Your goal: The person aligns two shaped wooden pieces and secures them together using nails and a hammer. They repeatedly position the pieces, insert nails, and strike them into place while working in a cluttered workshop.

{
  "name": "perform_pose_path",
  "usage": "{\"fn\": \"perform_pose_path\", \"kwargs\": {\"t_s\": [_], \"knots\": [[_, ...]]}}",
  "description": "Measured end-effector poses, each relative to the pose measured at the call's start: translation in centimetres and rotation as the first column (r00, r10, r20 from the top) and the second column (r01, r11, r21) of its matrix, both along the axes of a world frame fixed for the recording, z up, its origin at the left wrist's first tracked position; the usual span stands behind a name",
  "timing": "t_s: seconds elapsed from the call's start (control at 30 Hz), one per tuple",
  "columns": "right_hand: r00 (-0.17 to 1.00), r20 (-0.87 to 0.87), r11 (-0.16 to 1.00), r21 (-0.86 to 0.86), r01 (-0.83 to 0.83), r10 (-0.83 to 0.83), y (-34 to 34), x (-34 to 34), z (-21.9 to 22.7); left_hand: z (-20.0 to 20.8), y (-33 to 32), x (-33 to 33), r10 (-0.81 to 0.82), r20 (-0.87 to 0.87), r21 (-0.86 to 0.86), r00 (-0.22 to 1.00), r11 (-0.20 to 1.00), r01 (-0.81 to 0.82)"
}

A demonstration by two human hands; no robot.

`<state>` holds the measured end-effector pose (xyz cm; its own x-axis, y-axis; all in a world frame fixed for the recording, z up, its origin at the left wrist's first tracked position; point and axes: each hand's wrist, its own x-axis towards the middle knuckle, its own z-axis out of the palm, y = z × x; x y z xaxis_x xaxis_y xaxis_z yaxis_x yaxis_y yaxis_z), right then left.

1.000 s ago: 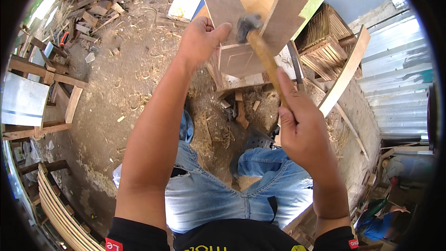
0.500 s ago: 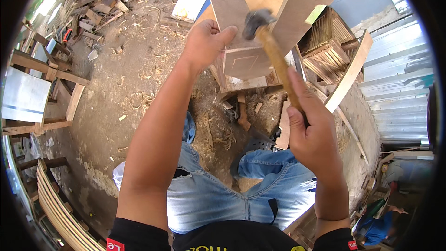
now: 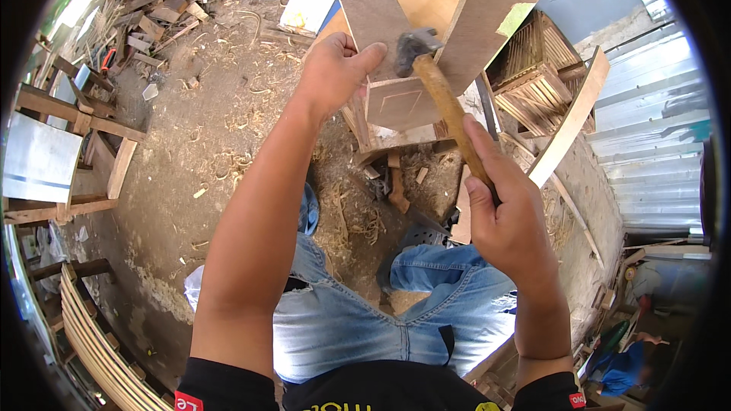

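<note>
A partly built plywood box [image 3: 400,105] stands in front of me, with a tall board [image 3: 499,11] rising on its right side. My left hand [image 3: 333,72] is closed on the left edge of the box, its thumb on the upper side; the other fingertips are partly hidden. My right hand [image 3: 512,221] is wrapped round the wooden handle of a claw hammer [image 3: 448,103]. The dark metal hammer head is over the box's near panel, close to its upper edge; whether it touches cannot be seen. Any nail there is too small to make out.
Under the box is a wooden support [image 3: 362,133]. Slatted wooden pieces [image 3: 533,80] and a long leaning plank [image 3: 572,118] stand to the right, before a corrugated metal wall [image 3: 651,137]. Scrap wood [image 3: 156,15] is piled at far left. Shavings lie on the floor [image 3: 183,175].
The hammer head has come down and slightly left toward the box, my right hand moving with it. The box has shifted very slightly left; my left hand keeps its hold.
</note>
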<state>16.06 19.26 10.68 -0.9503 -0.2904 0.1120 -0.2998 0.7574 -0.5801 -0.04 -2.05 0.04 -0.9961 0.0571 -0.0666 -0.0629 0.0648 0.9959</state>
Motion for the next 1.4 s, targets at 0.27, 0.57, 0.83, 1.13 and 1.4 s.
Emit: {"fn": "perform_pose_path", "kwargs": {"t_s": [0.27,0.57,0.83,1.13,1.4], "knots": [[0.981,-0.176,0.996,-0.042,0.073,-0.079,1.2,0.5,0.4,0.4,0.6,-0.1,0.011,-0.044,0.053,0.999,0.999,-0.009],[0.975,-0.215,0.997,-0.068,0.046,-0.06,1.5,0.6,0.9,1.0,0.9,-0.2,0.019,-0.094,-0.017,0.995,1.0,-0.021],[0.987,-0.148,0.997,-0.05,0.063,-0.07,0.5,0.3,0.8,0.9,0.9,-0.2,0.025,-0.094,0.045,0.995,0.999,-0.021],[0.99,-0.068,0.992,-0.046,0.121,-0.124,0.0,0.4,-0.4,0.6,0.9,-0.5,0.03,-0.108,-0.004,0.994,1.0,-0.031],[0.966,-0.251,0.998,-0.017,0.054,-0.057,0.2,0.6,-0.3,0.6,0.9,-0.4,0.042,-0.082,0.015,0.996,0.999,-0.041]]}}
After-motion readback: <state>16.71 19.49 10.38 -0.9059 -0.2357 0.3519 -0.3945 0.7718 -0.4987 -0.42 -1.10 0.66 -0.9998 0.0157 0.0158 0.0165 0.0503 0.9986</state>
